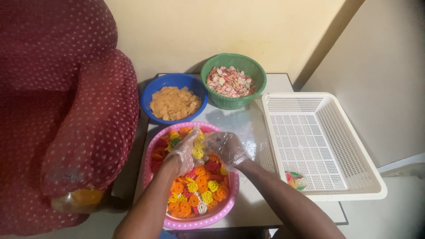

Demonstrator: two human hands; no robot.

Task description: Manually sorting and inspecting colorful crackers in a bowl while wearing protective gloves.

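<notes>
Both my hands wear thin clear plastic gloves and meet over a pink bowl (156, 141) full of wheel-shaped crackers (201, 188) in orange, yellow, red and white. My left hand (186, 148) reaches down into the crackers at the bowl's far side, fingers among yellow pieces. My right hand (226, 147) is curled just to its right, over the bowl's rim, and what it holds is hidden by the crinkled glove.
A blue bowl (150, 95) of pale orange chips and a green basket (259, 86) of pink-and-white chips stand behind. A white perforated tray (336, 132) at right holds one small filled packet (295, 180). A red dotted armchair (66, 110) stands left.
</notes>
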